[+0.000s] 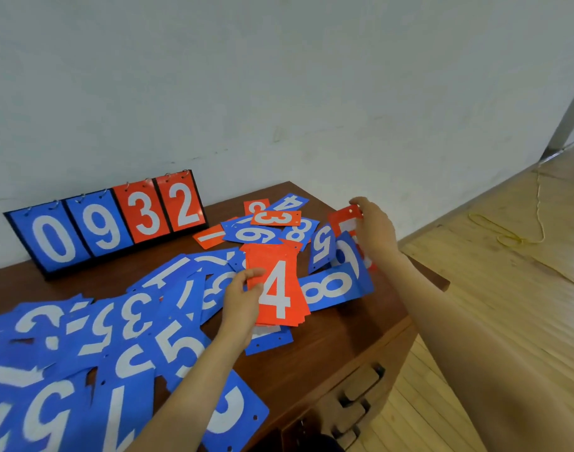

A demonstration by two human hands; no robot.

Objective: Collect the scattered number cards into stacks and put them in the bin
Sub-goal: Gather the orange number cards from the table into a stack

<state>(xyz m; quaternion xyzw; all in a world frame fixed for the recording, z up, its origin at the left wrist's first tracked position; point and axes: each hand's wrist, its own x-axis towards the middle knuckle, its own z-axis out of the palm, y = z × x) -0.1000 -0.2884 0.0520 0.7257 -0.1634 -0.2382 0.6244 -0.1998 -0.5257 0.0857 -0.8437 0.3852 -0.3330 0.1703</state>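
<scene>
Head view. Right hand [375,228]: pinching red 5 card [346,223] at far-right table edge, long axis toward wall. Left hand [243,303]: gripping red stack [277,288], 4 on top, lying left of and nearer than that card. Blue cards [116,337] scattered on table [344,347]. Bin unseen.

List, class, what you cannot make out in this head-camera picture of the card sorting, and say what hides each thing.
- The bin: not in the head view at all.
- How many cards are in the red stack held by the left hand: the top 4 card covers them.
- The full number on the red card held by the right hand: fingers and blue cards cover it.
- Blue cards at bottom left: cut by the frame edge.
</scene>
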